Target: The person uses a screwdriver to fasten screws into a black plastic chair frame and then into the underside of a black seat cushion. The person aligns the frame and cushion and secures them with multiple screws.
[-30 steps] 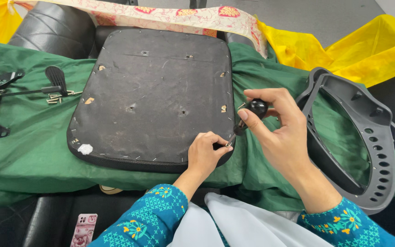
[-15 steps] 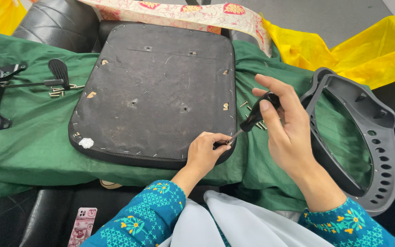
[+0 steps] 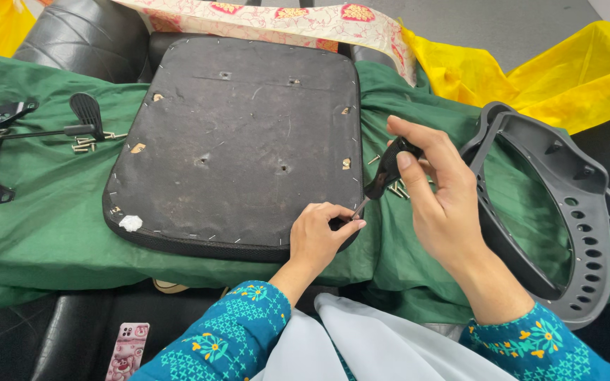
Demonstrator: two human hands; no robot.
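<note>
Screwdriver with a black handle and thin metal shaft (image 3: 384, 178): it now slants from upper right down to lower left, its tip brought to the near right edge of the flat black upholstered seat pad (image 3: 238, 141). A second ago the right hand (image 3: 438, 204) held the handle higher and farther from the pad, end-on; since then it has tipped the tool over and lowered the point toward the left hand (image 3: 319, 236). That suggests the tool is being set onto something small at the pad's edge, though what the tip meets is hidden by fingers.

The right hand is closed around the handle, thumb along its side. The left hand rests on the pad's rim with fingertips pinched narrow around the shaft's tip, steadying it.

The seat pad lies underside up on a green cloth (image 3: 44, 219), dusty and scuffed, with staples along its border, several small holes, and a white patch near its left corner. Loose metal screws (image 3: 397, 189) lie just beside the right hand. A grey perforated plastic chair frame (image 3: 573, 212) lies to the right, well apart from the pad.
</note>
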